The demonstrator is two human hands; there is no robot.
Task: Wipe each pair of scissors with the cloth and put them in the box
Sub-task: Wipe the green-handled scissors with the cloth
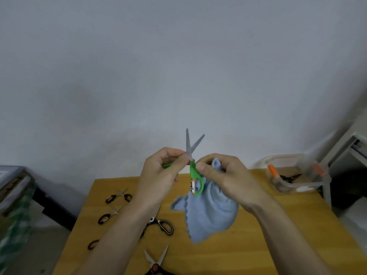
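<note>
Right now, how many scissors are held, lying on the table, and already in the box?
Held: 1, the green scissors, blades open, in the left hand and the right hand, which also holds the blue cloth.
On the table: 5 visible, one mostly hidden by the left forearm.
In the clear box: 1 dark pair visible.
Total: 7

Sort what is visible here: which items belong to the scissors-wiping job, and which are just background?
Job: green scissors held open in both hands, left, right; blue cloth; scissors waiting on the table, such as the black-handled pair; clear box.

Background: white shelf; checked fabric.
</note>
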